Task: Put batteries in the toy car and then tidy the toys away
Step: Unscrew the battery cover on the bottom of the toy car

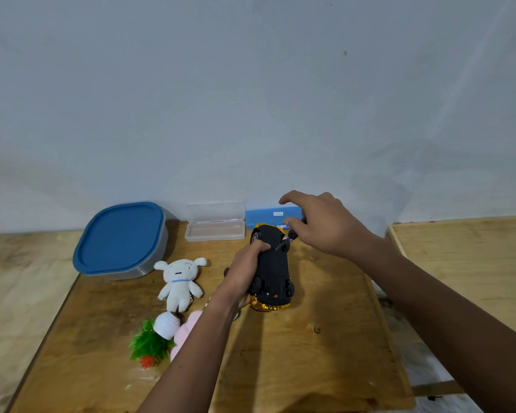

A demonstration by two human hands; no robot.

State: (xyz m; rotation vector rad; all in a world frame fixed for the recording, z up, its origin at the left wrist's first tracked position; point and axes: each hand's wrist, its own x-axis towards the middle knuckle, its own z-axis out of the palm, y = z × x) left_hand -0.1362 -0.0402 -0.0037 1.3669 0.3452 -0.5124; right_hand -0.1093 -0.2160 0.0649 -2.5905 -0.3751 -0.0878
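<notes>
Just right of frame centre, the gold toy car (pixel 273 269) is upside down over the wooden table (pixel 310 359), black underside up, with the left hand (pixel 245 274) curled round its left flank. The right hand (pixel 325 226) pinches a small screwdriver (pixel 289 237), whose tip touches the far end of the underside.

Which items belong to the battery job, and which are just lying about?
In use: upturned gold toy car with black underside, left hand gripping it, small dark screwdriver in right hand.
Idle: white plush dog, pink plush, green plastic plant, blue-lidded grey tub, clear plastic case, blue box.
</notes>
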